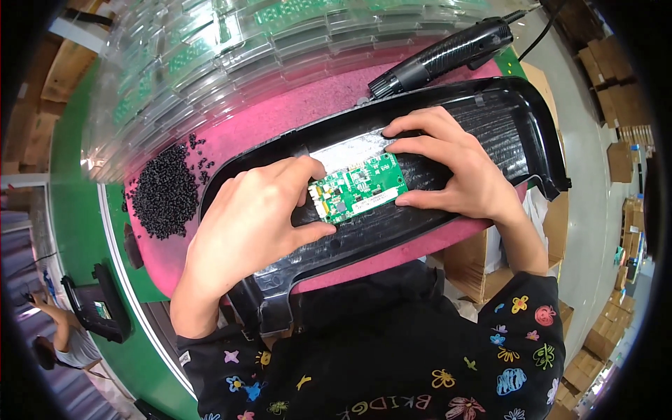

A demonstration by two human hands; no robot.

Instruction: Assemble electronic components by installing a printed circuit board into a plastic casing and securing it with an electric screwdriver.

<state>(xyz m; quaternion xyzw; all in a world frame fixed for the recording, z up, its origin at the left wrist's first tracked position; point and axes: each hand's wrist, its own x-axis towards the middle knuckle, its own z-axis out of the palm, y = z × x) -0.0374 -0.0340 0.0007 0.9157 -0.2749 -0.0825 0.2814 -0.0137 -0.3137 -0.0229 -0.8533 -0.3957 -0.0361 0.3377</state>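
Observation:
A green circuit board [365,183] with white connectors along its left end sits over the middle of a long black plastic housing [483,122]. My left hand [245,213] grips the board's left end, thumb at the near corner and fingers at the far one. At the opposite end my right hand [458,162] has its thumb on the near right corner, with its fingers curled by the far edge. Just beyond the board, a shiny silver strip [346,152] shows inside the housing. Whether the board rests on the housing floor or slightly above it, I cannot tell.
A black electric screwdriver [444,57] lies beyond the housing on a pink mat [297,105]. Small black screws [164,192] are heaped at left. Stacked clear trays [231,66] of green boards stand behind. A cardboard box [465,262] is at right; another person [73,343] works far left.

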